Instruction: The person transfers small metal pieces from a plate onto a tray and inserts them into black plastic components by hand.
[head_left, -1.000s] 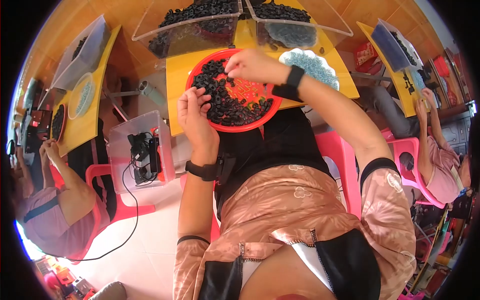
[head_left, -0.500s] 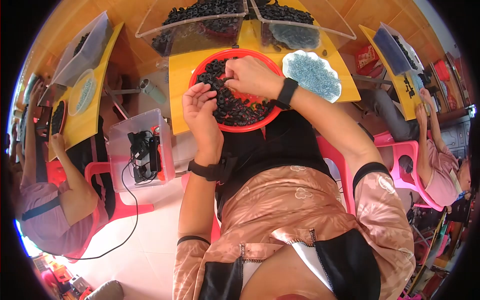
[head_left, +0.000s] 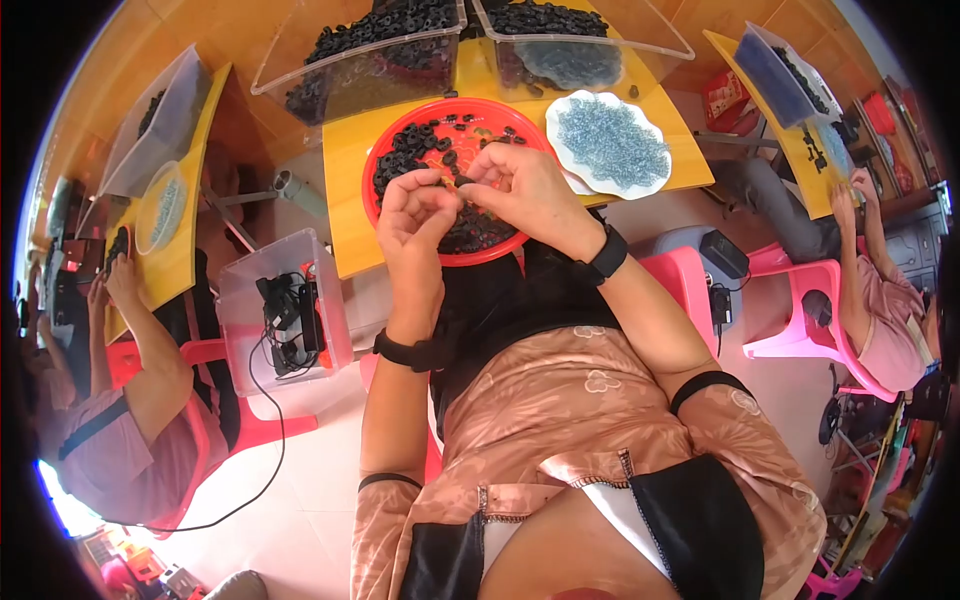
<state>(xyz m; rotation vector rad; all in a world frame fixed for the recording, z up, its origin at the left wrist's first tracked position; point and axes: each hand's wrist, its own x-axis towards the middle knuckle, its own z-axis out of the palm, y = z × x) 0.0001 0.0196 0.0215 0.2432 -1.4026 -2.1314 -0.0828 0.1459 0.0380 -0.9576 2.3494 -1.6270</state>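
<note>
A round red tray [head_left: 372, 160] with many small black ring-like parts [head_left: 408, 146] lies at the near edge of the yellow table [head_left: 350, 240]. Over its near half my left hand [head_left: 418, 215] is closed in a pinch, fingertips close to those of the other hand. My right hand [head_left: 530, 195] pinches too, just to the right, beside a small dark piece. What each pinch holds is too small to make out. A white scalloped plate [head_left: 612, 145] with small bluish clear pieces sits right of the tray.
Two clear bins [head_left: 360, 70] [head_left: 560, 60] with black parts stand at the table's back. Left on the floor is a clear box [head_left: 235, 300] with cables. Co-workers sit at yellow tables on the left [head_left: 150, 430] and right [head_left: 890, 310]. A pink chair [head_left: 680, 290] is beside me.
My right hand has moved back from the black parts to meet my left hand, which has turned inward from half-open fingers to a pinch. The view has shifted slightly.
</note>
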